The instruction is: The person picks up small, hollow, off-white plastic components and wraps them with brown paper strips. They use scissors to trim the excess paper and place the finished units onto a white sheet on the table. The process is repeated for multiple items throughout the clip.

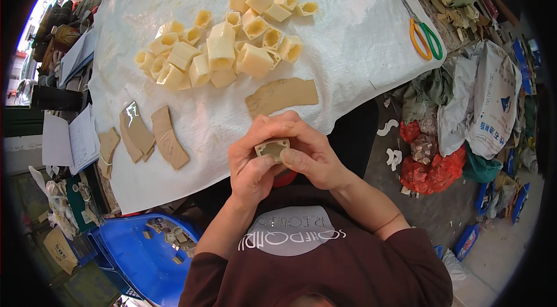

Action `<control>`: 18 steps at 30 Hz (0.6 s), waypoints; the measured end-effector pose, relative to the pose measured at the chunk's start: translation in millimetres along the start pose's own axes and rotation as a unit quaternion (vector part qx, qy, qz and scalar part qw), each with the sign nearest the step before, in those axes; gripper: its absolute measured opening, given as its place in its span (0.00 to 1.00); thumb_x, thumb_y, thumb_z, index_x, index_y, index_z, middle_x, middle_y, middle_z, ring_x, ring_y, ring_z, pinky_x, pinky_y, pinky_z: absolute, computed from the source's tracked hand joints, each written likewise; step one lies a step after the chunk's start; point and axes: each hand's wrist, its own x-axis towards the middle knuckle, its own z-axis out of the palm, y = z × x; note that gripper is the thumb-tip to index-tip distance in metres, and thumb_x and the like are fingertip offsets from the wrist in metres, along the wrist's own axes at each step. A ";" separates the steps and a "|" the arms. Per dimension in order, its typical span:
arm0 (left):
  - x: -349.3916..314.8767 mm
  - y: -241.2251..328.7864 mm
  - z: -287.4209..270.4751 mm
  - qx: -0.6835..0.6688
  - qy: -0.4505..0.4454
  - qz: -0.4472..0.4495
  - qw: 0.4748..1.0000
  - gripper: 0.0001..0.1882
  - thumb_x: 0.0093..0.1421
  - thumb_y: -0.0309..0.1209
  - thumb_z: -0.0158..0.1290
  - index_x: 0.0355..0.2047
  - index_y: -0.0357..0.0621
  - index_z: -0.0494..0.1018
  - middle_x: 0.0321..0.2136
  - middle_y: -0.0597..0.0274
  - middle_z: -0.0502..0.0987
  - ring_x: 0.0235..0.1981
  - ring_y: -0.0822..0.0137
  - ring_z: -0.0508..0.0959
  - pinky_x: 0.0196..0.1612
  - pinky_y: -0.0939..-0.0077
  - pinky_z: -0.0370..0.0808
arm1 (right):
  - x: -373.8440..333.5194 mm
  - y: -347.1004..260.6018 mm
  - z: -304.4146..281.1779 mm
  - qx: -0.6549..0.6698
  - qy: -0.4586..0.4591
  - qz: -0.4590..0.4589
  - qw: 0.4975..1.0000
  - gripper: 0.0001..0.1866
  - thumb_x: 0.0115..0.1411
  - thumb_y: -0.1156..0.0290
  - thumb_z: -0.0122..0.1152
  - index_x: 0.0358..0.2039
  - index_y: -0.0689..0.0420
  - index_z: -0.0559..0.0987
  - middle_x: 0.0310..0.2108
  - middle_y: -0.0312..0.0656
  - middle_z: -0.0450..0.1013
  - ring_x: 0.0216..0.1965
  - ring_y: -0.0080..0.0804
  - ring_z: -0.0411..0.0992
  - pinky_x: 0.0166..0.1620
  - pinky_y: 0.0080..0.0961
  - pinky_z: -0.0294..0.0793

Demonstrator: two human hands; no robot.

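Several curved tan pieces [169, 138] lie at nine o'clock and piled cream blocks [221, 49] at eleven on the white sheet [354, 69]. In my remote view, the left hand [246, 160] is curled around the left side of a hollow pale piece [272, 148] at the dial's centre, and the right hand [316, 159] is closed on its right side. One tan strip [284, 95] lies at twelve, and scissors [414, 21] at two.

We see the left hand [248, 162] and right hand [313, 153] meeting before the torso, fingers curled inward, thumbs [295, 159] bent toward each other; elbows flexed, our bare left forearm [225, 226] and right forearm [374, 207] converge from short sleeves.
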 end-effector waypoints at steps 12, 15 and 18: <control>-7.1 -10.4 -9.3 -0.050 0.014 -0.020 0.998 0.22 0.57 0.37 0.40 0.47 0.34 0.66 0.45 0.50 0.68 0.45 0.62 0.69 0.48 0.67 0.67 | -3.6 4.2 -0.7 0.019 0.019 0.022 0.999 0.19 0.51 0.77 0.56 0.45 0.58 0.69 0.41 0.38 0.60 0.41 0.24 0.62 0.39 0.19 0.65; -9.1 -8.8 -9.4 -0.101 0.030 -0.049 0.993 0.22 0.59 0.37 0.39 0.49 0.34 0.65 0.46 0.50 0.68 0.45 0.62 0.70 0.48 0.68 0.68 | -5.9 2.2 -6.2 -0.074 -0.002 0.021 0.997 0.22 0.49 0.75 0.59 0.46 0.58 0.69 0.43 0.40 0.61 0.43 0.29 0.62 0.41 0.22 0.65; -6.8 -2.1 -1.2 -0.036 0.053 -0.059 0.996 0.22 0.59 0.36 0.39 0.46 0.32 0.68 0.39 0.58 0.67 0.41 0.67 0.69 0.44 0.74 0.67 | -4.1 2.2 -6.2 -0.190 -0.007 -0.022 0.982 0.22 0.49 0.72 0.61 0.46 0.59 0.69 0.43 0.42 0.62 0.43 0.33 0.62 0.42 0.24 0.65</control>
